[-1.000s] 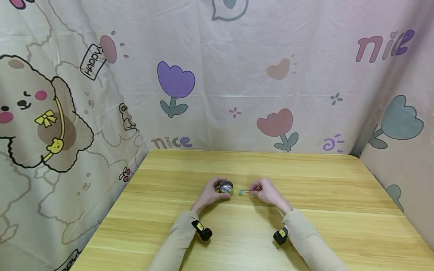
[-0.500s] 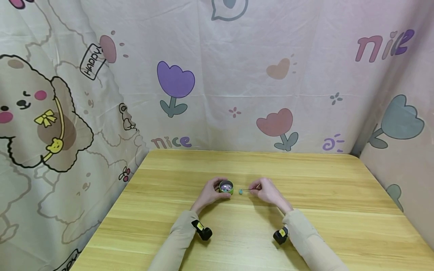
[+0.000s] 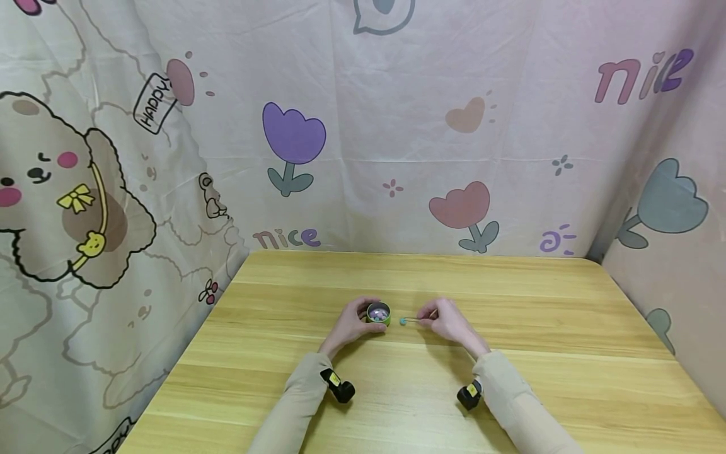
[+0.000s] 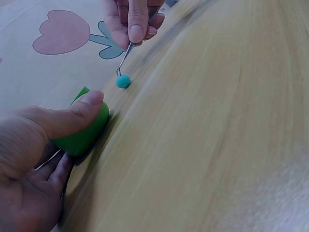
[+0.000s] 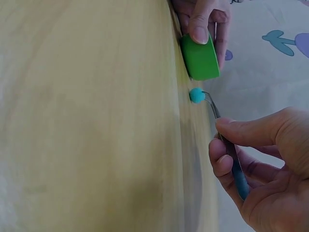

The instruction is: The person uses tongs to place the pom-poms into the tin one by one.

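My left hand grips a small green cup, thumb on the near side and fingers behind it. In the head view the cup stands upright with its dark inside showing and several small pale, purplish pieces at the bottom. My right hand pinches a pair of metal tweezers with a bent tip between thumb and fingers. At the tweezers' tip is a turquoise ball, close over the table and just right of the cup. A short gap separates ball and cup.
The wooden table runs back to a patterned cloth hung behind it and at both sides. Black wrist cameras sit on the left cuff and the right cuff.
The tweezers have tilted slightly, and the turquoise ball has shifted a tiny bit at their tip. The left hand and the green cup have stayed in place.
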`<state>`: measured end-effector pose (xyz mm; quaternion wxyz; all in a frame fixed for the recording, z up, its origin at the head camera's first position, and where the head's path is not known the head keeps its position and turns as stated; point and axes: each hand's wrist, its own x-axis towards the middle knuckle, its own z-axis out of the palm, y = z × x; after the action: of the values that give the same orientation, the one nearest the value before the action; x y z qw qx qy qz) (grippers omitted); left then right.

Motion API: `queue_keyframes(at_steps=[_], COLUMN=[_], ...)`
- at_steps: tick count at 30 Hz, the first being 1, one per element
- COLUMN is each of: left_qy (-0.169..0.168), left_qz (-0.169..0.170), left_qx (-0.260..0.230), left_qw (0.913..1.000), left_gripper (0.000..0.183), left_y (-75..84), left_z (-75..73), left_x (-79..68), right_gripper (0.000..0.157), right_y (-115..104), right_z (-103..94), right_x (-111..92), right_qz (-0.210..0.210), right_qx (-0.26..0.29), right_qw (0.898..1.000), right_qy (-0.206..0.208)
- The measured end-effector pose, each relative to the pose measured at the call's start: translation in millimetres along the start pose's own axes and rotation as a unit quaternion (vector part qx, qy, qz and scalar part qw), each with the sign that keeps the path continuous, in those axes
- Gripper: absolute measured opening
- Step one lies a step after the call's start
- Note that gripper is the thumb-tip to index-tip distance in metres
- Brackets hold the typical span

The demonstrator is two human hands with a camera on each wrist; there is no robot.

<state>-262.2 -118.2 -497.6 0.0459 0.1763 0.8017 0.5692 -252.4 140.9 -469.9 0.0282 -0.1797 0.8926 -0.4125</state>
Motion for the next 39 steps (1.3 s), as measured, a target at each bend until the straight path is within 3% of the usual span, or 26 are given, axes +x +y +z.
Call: queue_keyframes(at_steps=[14, 32, 39], left_qy=[-0.001, 0.003, -0.012], left_qz=[-0.016, -0.004, -0.004], left_qx=[0.0, 0.002, -0.003], left_qw=[0.9999, 1.0, 0.9999], left_gripper=[0.064, 0.062, 0.06], left_y=[0.1, -0.5, 23.8], left_z=[-0.3, 0.6, -2.0], left_x=[0.1, -0.5, -8.3], right_gripper=[0.007, 0.008, 0.009], right_y=[-4, -9, -11], right_z=[3.6, 1.2, 0.8], right_x=[0, 1, 2], right_qz=[0.004, 0.009, 0.006], right_qx=[-0.003, 0.003, 0.001], right_qw=[1.0, 1.0, 1.0], right_qy=[-0.003, 0.016, 0.021])
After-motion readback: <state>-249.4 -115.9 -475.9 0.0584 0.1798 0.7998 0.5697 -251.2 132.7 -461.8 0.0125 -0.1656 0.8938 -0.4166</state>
